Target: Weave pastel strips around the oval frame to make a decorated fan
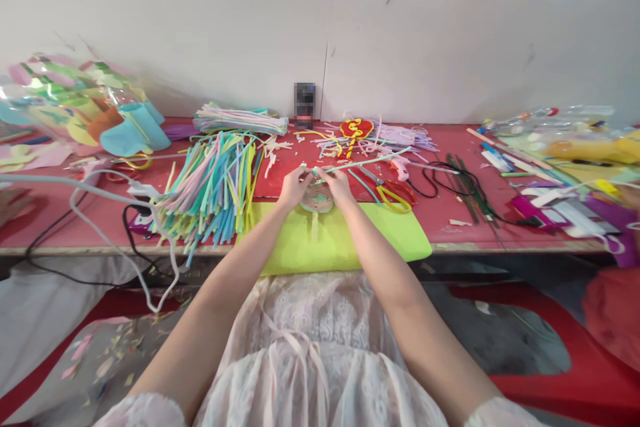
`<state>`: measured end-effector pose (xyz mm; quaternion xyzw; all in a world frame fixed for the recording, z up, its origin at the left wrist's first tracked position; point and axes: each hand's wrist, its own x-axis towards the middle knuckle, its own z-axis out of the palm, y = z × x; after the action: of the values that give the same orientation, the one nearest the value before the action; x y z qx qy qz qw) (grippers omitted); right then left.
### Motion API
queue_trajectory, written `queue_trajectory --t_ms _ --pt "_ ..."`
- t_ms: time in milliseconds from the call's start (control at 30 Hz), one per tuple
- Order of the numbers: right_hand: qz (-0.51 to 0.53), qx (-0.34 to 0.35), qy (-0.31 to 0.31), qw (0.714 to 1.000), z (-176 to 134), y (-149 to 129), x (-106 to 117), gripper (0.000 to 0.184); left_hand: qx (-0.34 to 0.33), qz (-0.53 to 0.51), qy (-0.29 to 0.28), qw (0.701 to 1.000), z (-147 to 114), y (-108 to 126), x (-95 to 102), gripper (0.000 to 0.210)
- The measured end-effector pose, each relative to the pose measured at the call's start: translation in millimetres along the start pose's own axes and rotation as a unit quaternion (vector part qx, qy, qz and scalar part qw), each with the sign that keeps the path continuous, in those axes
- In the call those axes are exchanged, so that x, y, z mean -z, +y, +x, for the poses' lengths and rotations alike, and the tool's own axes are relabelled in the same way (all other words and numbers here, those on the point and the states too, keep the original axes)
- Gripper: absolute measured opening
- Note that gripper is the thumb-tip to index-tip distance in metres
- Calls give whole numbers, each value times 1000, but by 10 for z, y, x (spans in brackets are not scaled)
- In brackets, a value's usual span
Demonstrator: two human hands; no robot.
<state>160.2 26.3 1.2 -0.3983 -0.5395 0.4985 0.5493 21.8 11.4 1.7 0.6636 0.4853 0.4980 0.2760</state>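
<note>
My left hand (296, 185) and my right hand (337, 185) meet at the far edge of the green mat, fingers pinched close together. Between them is a round, pale craft piece (318, 199) with green patches and a short yellowish stem (315, 227) pointing toward me. A pale green pipe cleaner (377, 159) runs from my fingertips out to the right. My left fingertips are on the top left rim of the piece; my right fingers grip the pipe cleaner by the top rim. The exact contact under the fingertips is too small to make out.
A pile of coloured pipe cleaners (213, 187) lies left. A red and yellow pipe-cleaner figure (357, 129), pink glue gun (400, 168) and yellow-handled scissors (395, 199) lie beyond and right. Black cable (473, 180) and white cable (173, 240) cross the sides. A white partition (225, 47) stands behind.
</note>
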Motion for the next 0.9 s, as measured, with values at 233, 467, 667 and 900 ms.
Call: queue_trajectory --t_ms 233,467,667,900 --pt "-29 17 -10 999 9 11 16 35 11 18 -12 1000 2 -21 24 15" --pt "-58 8 -7 998 2 2 26 37 -11 70 -14 997 0 -50 39 19" --pt "-42 12 0 999 -9 -26 8 37 -11 82 -9 997 -4 -17 38 24" --pt "-41 20 -7 999 -17 -38 8 36 -16 71 -24 997 -11 -14 35 16"
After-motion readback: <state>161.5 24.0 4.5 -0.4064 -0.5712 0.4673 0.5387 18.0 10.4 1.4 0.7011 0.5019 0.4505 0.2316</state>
